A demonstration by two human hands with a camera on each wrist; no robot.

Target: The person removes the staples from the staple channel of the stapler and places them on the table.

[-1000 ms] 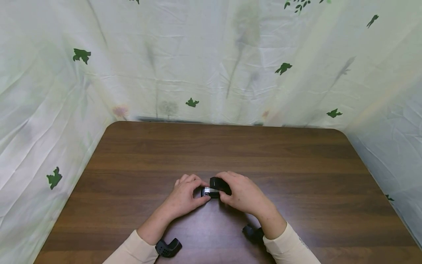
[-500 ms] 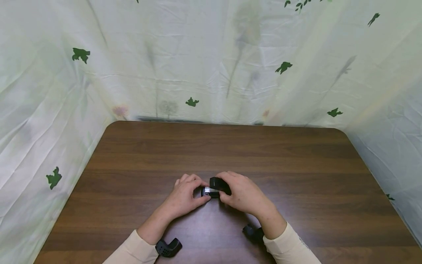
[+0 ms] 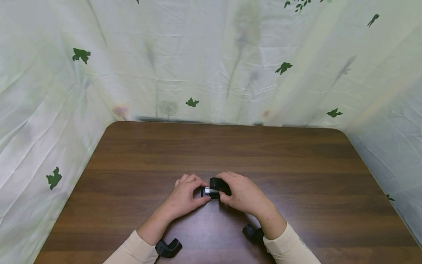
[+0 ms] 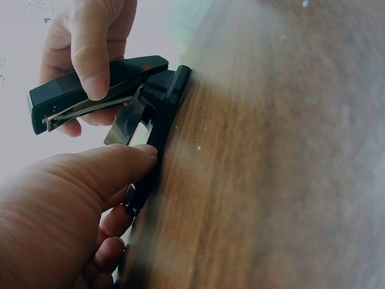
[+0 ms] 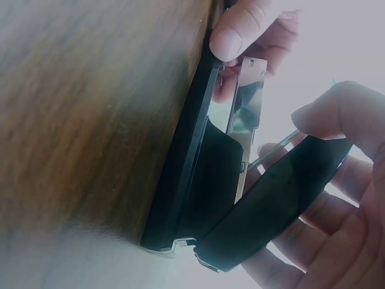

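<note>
A black stapler (image 3: 220,185) stands opened up on the wooden table, between both hands. Its top arm (image 5: 271,205) is swung up at an angle, and a spring (image 4: 96,107) stretches beneath it. The metal staple channel (image 5: 248,102) lies exposed above the black base (image 4: 171,108). My left hand (image 3: 185,196) pinches the front end of the base, thumb on the near side and fingers on the far side. My right hand (image 3: 244,191) grips the raised top arm, with the thumb along one side and fingers curled round the other.
The brown wooden table (image 3: 217,150) reaches back to a pale curtain (image 3: 211,55) printed with leaves, which also hangs at both sides. A black wrist device (image 3: 169,248) sits at the left cuff, another black device (image 3: 252,234) at the right.
</note>
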